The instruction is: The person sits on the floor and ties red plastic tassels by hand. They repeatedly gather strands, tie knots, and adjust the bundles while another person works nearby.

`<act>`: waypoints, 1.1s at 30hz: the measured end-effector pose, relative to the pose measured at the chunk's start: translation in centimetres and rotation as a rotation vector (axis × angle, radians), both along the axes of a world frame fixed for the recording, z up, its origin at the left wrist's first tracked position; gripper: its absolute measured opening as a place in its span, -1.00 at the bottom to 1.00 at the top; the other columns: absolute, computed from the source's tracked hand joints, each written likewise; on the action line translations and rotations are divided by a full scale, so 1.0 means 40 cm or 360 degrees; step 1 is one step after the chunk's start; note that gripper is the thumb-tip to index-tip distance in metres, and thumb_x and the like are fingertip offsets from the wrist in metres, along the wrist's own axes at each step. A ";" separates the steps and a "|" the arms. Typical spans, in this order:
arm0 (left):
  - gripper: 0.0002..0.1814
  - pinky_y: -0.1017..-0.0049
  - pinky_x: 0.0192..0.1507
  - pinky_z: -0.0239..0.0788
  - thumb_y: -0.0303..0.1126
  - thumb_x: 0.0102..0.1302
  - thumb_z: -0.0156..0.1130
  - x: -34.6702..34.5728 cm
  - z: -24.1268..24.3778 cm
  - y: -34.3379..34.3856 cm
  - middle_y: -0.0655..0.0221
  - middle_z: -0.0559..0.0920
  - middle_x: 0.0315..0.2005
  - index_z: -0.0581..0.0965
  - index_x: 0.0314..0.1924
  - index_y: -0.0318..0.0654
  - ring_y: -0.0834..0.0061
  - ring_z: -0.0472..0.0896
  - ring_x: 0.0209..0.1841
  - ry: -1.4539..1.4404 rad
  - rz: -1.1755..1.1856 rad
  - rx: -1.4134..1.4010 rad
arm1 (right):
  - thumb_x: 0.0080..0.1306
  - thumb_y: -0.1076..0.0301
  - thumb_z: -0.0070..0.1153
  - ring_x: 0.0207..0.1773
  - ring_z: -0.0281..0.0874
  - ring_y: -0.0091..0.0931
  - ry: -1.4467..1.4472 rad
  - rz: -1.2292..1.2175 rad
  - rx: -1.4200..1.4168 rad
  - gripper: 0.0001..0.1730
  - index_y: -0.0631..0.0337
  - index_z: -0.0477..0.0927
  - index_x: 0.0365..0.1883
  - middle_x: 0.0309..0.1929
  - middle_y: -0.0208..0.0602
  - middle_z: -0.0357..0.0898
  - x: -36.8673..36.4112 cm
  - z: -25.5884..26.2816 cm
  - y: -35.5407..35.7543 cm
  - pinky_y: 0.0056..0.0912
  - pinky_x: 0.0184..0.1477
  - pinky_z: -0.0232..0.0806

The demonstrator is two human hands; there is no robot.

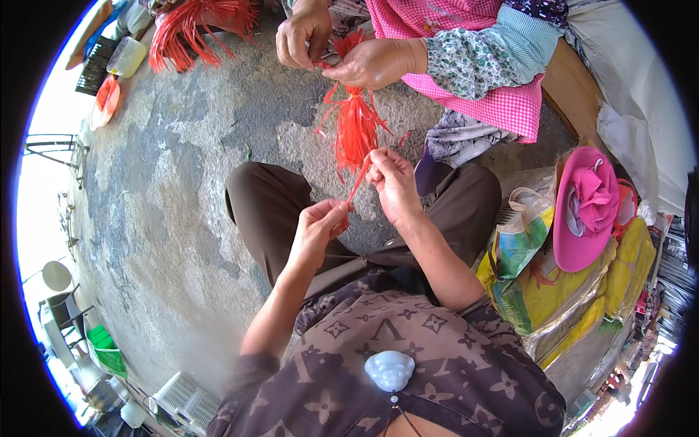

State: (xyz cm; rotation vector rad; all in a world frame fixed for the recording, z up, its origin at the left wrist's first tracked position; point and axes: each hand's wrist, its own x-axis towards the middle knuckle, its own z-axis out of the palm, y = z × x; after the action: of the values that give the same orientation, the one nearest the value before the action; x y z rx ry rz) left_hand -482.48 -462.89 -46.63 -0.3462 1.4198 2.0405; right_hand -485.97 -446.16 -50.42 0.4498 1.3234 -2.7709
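Observation:
A narrow red plastic strip [357, 183] is pulled taut between my two hands, above my lap. My left hand [322, 221] pinches its lower end between thumb and fingertips. At its upper end my right hand [390, 177] pinches it, close to the tips of a bundle of red plastic strips [355, 128]. That bundle is tied near its top and hangs from the hands of a person seated opposite. Whether my strip joins the bundle cannot be told.
Across from me sits a person in a pink checked apron [469, 109]. A pink hat [584, 210] lies on yellow sacks [573, 295] at the right. More red strips [191, 33] are at the upper left. A white plastic basket [185, 401] stands lower left.

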 end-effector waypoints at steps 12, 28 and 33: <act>-0.88 0.74 -0.39 0.18 -0.36 0.41 0.17 -0.051 0.001 -0.036 0.59 0.54 -0.45 0.58 -0.23 -0.25 0.81 0.35 -0.44 0.0278 0.0746 -0.0177 | 0.28 0.38 0.17 -0.45 0.45 -0.65 -0.0053 0.0066 0.1048 -0.83 0.21 0.60 -0.18 -0.45 -0.49 0.55 -0.074 -0.342 0.138 -0.55 -0.36 0.37; -0.48 0.28 0.30 0.11 -0.54 0.16 0.31 -0.043 -0.037 -0.029 0.13 0.37 0.19 0.42 0.15 -0.27 0.25 0.31 0.26 0.1542 0.0845 -0.1386 | 0.28 0.30 0.12 -0.28 0.58 -0.20 0.0548 -0.0130 0.2697 -0.87 0.14 0.63 -0.33 -0.31 -0.14 0.62 0.005 -0.124 0.182 -0.15 -0.14 0.35; -0.76 0.44 -0.01 0.39 -0.51 0.19 0.31 0.003 -0.052 0.068 0.25 0.62 -0.16 0.58 -0.12 -0.30 0.36 0.59 -0.08 0.1182 0.0045 -0.0760 | 0.34 0.27 0.10 -0.36 0.58 -0.31 0.0259 0.0244 0.2521 -0.83 0.15 0.60 -0.38 -0.38 -0.30 0.64 0.062 -0.002 0.185 -0.27 -0.13 0.34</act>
State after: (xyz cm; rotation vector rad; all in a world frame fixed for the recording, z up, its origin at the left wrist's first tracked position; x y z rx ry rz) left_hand -482.34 -460.19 -48.70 0.2442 2.3633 1.9091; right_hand -483.49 -438.77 -50.51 0.0656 3.0780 -1.0727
